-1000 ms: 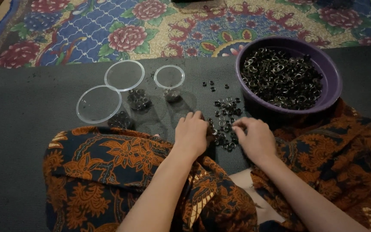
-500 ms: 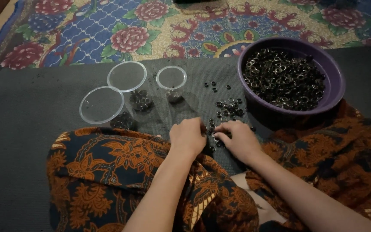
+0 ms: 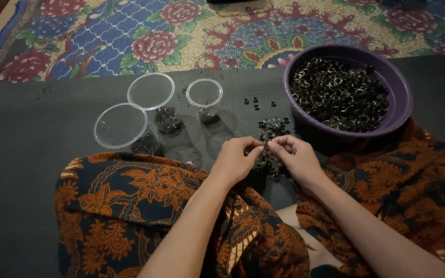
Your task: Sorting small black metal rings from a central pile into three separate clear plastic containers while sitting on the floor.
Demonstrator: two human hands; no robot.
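The fingers (image 3: pixel 257 151) hide whichever small rings (image 3: pixel 271 128) (dark, tiny) they pinch.

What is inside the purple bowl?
The purple bowl holds a heap of small dark metal rings, filling much of it. Its bottom is covered by them.

No labels, signs or screens were in view. Only packaging: three clear round plastic containers on grey mat (image 3: pixel 21 154), unlabelled. Largest container (image 3: pixel 120 125) stood nearest the knee, second container (image 3: pixel 151 91) just behind it, smallest container (image 3: pixel 204 92) to their right, each holding few small dark rings.
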